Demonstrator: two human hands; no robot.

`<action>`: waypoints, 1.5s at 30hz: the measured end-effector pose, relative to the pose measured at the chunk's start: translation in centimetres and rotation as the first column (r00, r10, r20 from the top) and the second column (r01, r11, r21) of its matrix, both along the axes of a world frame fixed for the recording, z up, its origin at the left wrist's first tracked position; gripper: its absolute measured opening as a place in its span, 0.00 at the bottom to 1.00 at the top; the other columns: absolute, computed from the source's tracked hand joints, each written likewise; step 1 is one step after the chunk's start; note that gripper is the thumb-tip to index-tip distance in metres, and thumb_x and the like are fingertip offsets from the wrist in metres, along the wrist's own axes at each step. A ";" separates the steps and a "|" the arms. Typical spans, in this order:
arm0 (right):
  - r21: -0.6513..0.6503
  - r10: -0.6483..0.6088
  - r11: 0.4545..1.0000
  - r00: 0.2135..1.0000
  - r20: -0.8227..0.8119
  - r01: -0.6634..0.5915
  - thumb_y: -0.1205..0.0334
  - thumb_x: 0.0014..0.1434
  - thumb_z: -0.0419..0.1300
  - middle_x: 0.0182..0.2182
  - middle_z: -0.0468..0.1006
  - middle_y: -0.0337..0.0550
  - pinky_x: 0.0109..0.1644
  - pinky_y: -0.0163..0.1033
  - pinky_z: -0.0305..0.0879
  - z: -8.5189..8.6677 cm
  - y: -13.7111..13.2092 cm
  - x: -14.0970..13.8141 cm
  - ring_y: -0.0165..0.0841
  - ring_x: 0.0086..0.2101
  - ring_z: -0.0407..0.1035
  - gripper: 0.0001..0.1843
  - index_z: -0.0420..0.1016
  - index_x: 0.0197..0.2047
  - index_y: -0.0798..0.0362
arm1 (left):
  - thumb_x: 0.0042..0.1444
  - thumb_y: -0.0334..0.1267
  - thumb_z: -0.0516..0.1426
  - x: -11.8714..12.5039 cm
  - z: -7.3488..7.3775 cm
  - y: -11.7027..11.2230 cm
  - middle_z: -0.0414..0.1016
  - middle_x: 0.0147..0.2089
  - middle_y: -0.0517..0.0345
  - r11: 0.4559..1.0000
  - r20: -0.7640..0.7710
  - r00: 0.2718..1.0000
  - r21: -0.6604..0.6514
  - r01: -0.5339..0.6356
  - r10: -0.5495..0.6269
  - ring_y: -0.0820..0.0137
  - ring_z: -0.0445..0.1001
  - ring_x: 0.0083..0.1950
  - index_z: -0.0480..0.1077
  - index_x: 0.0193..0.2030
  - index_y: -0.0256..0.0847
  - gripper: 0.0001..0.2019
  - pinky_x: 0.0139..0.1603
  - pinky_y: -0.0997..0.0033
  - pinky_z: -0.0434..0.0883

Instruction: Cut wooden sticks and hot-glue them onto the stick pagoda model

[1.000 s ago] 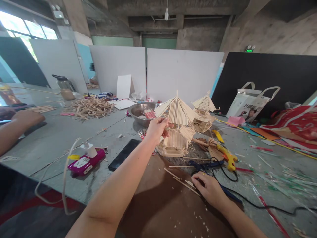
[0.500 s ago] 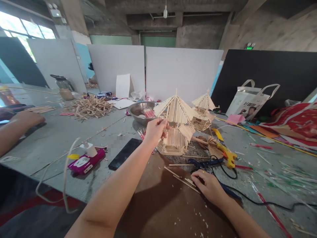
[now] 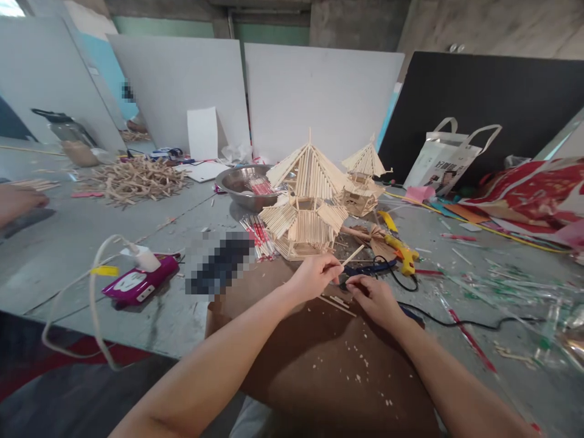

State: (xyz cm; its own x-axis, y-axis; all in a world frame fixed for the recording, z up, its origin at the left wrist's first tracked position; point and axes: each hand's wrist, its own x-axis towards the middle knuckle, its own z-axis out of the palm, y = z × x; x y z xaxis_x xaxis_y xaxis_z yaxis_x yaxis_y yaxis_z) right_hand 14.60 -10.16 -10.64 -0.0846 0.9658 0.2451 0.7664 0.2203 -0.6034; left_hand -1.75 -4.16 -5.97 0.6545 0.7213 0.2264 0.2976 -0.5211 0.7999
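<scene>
My left hand [image 3: 318, 274] pinches a thin wooden stick [image 3: 353, 255], which points up and to the right. Close beside it, my right hand [image 3: 375, 299] has its fingers curled and the fingertips together; whatever is between them is too small or hidden. Below the hands, several short sticks [image 3: 338, 304] lie on a brown board [image 3: 292, 340]. Just beyond my hands stands a pavilion model [image 3: 308, 225] built of wooden sticks, with a pointed roof. A blue-handled tool [image 3: 370, 267] lies behind my right hand, partly covered.
A smaller stick pavilion [image 3: 362, 176] stands behind. Around are a metal bowl [image 3: 237, 188], a stick pile [image 3: 141, 179], a yellow glue gun [image 3: 404, 255] with a black cable, a purple power strip [image 3: 141, 283] and a white bag [image 3: 438, 161]. Another person's hand [image 3: 20, 204] is at far left.
My left hand has come down from the pavilion's side towards my right hand, and the stick now shows in its fingers. My view has tilted downward.
</scene>
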 end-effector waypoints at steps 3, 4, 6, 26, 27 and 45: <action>-0.060 0.123 0.992 0.981 0.151 -0.115 0.58 0.53 0.49 0.27 0.73 0.38 0.32 0.33 0.57 0.3 -0.3 -0.3 0.28 0.28 0.65 0.10 0.69 0.30 0.52 | 0.49 0.38 0.50 -0.3 -1.4 1.0 0.66 0.21 0.61 0.995 -0.077 0.997 0.103 -0.012 0.020 0.77 0.60 0.22 0.66 0.23 0.38 0.10 0.23 0.78 0.57; -0.088 0.162 0.985 0.968 0.191 -0.147 0.57 0.52 0.50 0.26 0.72 0.38 0.32 0.33 0.57 0.3 -0.4 -0.4 0.28 0.28 0.64 0.10 0.69 0.29 0.51 | 0.49 0.38 0.50 -0.6 -1.8 1.3 0.66 0.20 0.61 0.992 -0.099 0.995 0.126 -0.018 0.031 0.76 0.61 0.22 0.67 0.23 0.38 0.09 0.23 0.77 0.57; -0.136 0.208 0.974 0.946 0.248 -0.179 0.56 0.51 0.51 0.25 0.71 0.37 0.31 0.33 0.56 0.4 -0.6 -0.5 0.28 0.27 0.64 0.09 0.68 0.28 0.51 | 0.49 0.38 0.50 -1.1 -2.2 1.7 0.66 0.21 0.61 0.987 -0.138 0.989 0.157 -0.029 0.051 0.76 0.61 0.23 0.67 0.24 0.39 0.09 0.23 0.77 0.56; -0.080 -0.240 0.948 0.858 0.454 0.307 0.45 0.50 0.48 0.29 0.74 0.42 0.28 0.35 0.53 1.5 0.7 4.3 0.35 0.31 0.67 0.18 0.69 0.29 0.50 | 0.51 0.38 0.46 -0.7 -3.4 1.8 0.66 0.21 0.61 0.996 -0.034 0.998 0.074 -0.042 0.044 0.75 0.62 0.23 0.63 0.26 0.38 0.09 0.27 0.75 0.60; -0.116 -0.200 0.951 0.856 0.478 0.286 0.44 0.49 0.49 0.30 0.74 0.42 0.27 0.35 0.52 1.5 0.7 4.7 0.35 0.31 0.67 0.18 0.69 0.29 0.50 | 0.51 0.38 0.46 -0.7 -3.6 1.9 0.66 0.21 0.61 0.996 -0.017 0.999 0.076 -0.051 0.052 0.75 0.62 0.24 0.63 0.26 0.39 0.09 0.27 0.75 0.60; 0.065 -0.352 0.933 0.859 0.371 0.354 0.59 0.44 0.53 0.30 0.70 0.43 0.29 0.35 0.53 2.1 0.7 4.8 0.34 0.31 0.64 0.11 0.66 0.33 0.52 | 0.53 0.40 0.44 -0.9 -3.5 1.6 0.58 0.22 0.64 0.968 -0.025 0.993 0.227 -0.110 0.119 0.76 0.57 0.24 0.58 0.29 0.39 0.09 0.28 0.76 0.56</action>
State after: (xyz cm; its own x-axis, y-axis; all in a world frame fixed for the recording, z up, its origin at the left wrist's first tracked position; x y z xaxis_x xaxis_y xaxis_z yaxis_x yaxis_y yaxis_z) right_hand 19.44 -9.44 -8.58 0.1790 0.9493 0.2585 0.9592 -0.1099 -0.2607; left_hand -2.62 -2.61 -9.42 0.5819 0.7254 0.3678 0.3941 -0.6471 0.6526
